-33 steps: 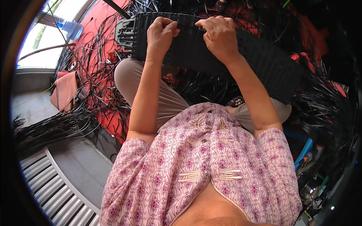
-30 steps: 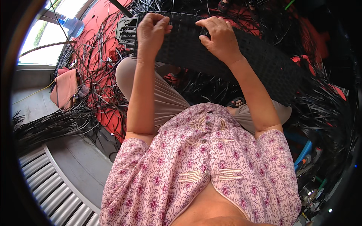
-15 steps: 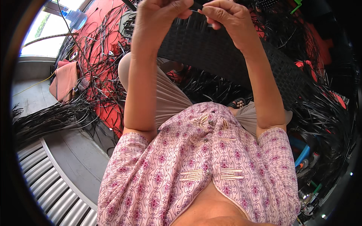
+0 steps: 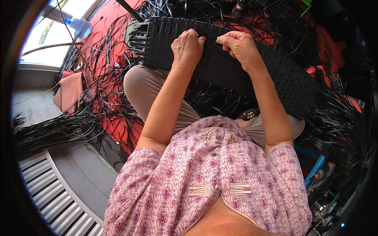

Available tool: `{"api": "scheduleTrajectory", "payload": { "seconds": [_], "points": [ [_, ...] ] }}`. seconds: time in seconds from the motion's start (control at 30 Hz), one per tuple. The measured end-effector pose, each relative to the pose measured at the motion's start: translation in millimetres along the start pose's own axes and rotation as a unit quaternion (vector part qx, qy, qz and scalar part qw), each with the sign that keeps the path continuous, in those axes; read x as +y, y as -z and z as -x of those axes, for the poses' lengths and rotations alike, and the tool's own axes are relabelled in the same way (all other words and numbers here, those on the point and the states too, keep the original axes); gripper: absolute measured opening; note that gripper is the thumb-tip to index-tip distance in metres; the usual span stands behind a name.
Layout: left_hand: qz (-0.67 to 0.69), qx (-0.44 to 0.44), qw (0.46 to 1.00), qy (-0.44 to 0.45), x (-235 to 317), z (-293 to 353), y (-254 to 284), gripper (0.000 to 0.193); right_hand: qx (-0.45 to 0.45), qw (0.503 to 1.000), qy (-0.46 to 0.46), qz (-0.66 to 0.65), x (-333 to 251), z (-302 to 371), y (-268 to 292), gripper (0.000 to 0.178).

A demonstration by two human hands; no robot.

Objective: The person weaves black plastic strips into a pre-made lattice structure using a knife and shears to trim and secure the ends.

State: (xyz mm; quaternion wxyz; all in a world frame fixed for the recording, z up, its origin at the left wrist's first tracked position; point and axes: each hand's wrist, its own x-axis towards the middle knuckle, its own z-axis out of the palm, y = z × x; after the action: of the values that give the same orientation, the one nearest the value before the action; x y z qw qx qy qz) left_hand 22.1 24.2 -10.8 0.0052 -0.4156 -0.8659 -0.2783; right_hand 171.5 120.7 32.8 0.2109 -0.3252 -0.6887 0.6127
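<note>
A long black woven panel (image 4: 232, 65) of flat strips lies slantwise across my lap, from upper left to lower right. My left hand (image 4: 187, 48) is closed over its upper part, knuckles up and thumb tucked beside the fingers; whatever it grips is hidden. A short way to the right, my right hand (image 4: 241, 48) pinches thumb and forefinger together over the weave. A small dark end, seemingly of a black strip, shows at those fingertips. Pale loose ends (image 4: 138, 41) stick out at the panel's left edge.
Loose black strips are strewn over the red floor (image 4: 118, 131). A thick strip bundle (image 4: 55, 129) hangs over the grey ledge at left, near a salmon cloth (image 4: 69, 91). A clear blue bottle (image 4: 81, 28) stands far left. Another person's foot (image 4: 237, 11) is beyond the panel.
Both hands have come down toward me from the top edge, the left also shifting right. They were close together with a thin strip between them; now they are farther apart over the panel.
</note>
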Motion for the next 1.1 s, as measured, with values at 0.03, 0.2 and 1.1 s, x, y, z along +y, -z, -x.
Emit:
{"api": "scheduleTrajectory", "payload": {
  "seconds": [0.03, 0.2, 1.1],
  "points": [
    [-0.008, -0.004, 1.000, 0.003, 1.7, -2.3, 0.5, 0.032, 0.016, 1.000, 0.010, 0.022, 6.6, -5.2, -3.3, 0.018],
    [0.049, -0.037, 0.998, 0.026, -7.3, -10.6, 0.5, 0.033, 0.083, 0.983, 0.068, 0.146, 16.4, -16.8, -19.0, 0.025],
    [0.133, 0.057, 0.989, 0.017, -12.2, 6.0, -17.6, 0.025, 0.072, 0.924, 0.044, 0.373, 15.3, -41.8, -31.2, 0.027]
  ]
}}
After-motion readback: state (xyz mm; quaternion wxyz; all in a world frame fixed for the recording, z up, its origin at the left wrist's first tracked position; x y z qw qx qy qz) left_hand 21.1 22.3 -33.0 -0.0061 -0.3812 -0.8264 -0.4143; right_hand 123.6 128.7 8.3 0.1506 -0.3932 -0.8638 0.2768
